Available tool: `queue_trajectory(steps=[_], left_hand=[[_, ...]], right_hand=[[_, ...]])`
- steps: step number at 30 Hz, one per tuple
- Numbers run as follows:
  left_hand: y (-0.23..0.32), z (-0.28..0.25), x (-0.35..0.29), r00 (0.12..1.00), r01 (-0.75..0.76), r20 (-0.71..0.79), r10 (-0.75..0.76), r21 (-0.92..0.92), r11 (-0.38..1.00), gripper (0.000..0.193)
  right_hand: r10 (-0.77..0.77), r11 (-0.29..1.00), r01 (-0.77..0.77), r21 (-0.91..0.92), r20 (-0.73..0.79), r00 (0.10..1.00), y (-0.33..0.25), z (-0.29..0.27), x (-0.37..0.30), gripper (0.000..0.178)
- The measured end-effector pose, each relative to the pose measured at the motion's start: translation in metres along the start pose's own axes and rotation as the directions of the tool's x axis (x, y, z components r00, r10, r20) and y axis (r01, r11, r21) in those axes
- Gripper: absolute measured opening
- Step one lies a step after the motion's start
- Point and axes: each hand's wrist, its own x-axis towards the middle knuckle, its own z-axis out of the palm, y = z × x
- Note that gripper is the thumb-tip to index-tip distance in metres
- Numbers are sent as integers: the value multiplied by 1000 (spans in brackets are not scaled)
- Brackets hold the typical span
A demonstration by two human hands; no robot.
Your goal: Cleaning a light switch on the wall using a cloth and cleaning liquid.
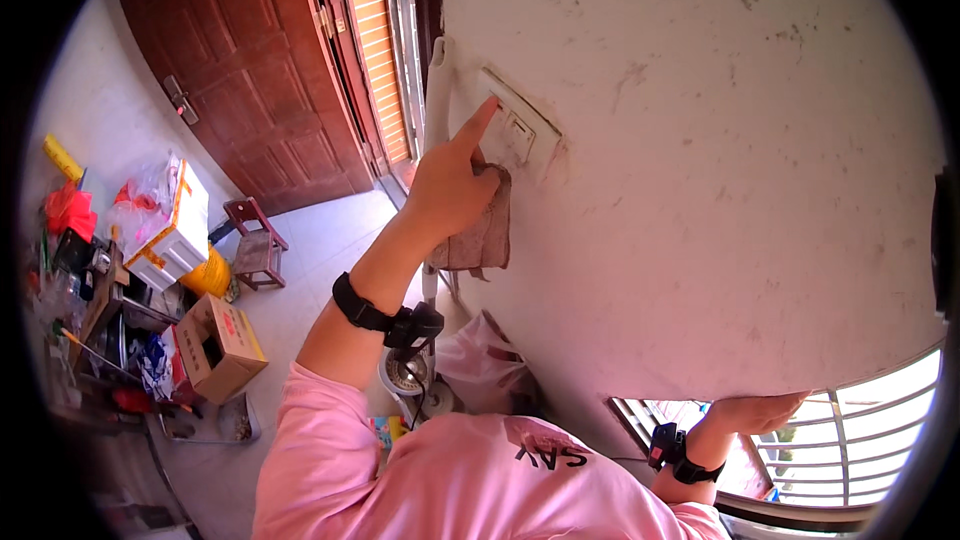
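My left hand [455,190] is raised against the wall, its index finger stretched out to touch a white wall switch plate [540,135]. The other fingers are curled round a brownish cloth [485,230], which hangs below them. Dirty marks surround the switch plate. At the lower right, my right hand [760,413] lies flat along the edge of the wall by a barred window [850,440]. Nothing shows in it, though its fingertips are partly hidden. Both wrists wear black straps with small devices.
A white pipe [438,90] runs upright beside the switch. Left of it stands a red-brown door [240,60]. On the floor are a small wooden chair [258,245], a cardboard box [222,345], and a white foam box [172,235] among clutter. A plastic bag [482,365] sits below the wall.
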Motion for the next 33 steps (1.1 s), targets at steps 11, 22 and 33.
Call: queue_trajectory(steps=[11,22,33], left_hand=[[4,-4,-10,916,-114,-401,15,-224,968,13],[23,49,-29,941,-139,-331,71,-185,973,14],[47,6,-113,945,183,286,158,-864,468,24]], right_hand=[[475,332,-500,800,317,821,-19,-27,40,40],[430,376,-570,731,407,806,-11,-99,27,39],[-42,49,-868,494,870,492,-63,-128,31,17]])
